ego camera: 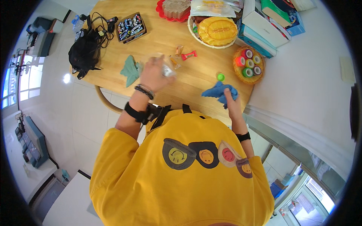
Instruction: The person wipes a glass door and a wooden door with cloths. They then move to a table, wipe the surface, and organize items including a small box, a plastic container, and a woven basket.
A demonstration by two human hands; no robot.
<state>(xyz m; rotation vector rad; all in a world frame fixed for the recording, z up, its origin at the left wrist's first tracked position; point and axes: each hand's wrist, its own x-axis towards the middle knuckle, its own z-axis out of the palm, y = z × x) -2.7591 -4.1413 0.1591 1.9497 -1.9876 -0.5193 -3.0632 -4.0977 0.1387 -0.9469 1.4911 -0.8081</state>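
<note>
My left hand [155, 74] is over the wooden table, blurred, its fingers at a clear container [167, 70] whose shape is hard to make out; whether it grips the container is unclear. A crumpled green cloth [131, 70] lies just left of that hand. In my right hand [232, 100] is a bunched blue cloth [219, 91], pinched under the thumb near the table's front right edge. Right above the blue cloth lies a small green round cap [221, 76]. Several wrapped snacks, one in a red wrapper [189, 55], rest between the hands, farther back.
Around the table [158, 36] stand a box of toy cars [131, 28], a black bag [84, 53] with cables, a red tray [160, 12] of wooden blocks, a white-rimmed basket [195, 36] and a wicker basket [240, 76] of tape rolls. Boxes [264, 24] line the wall.
</note>
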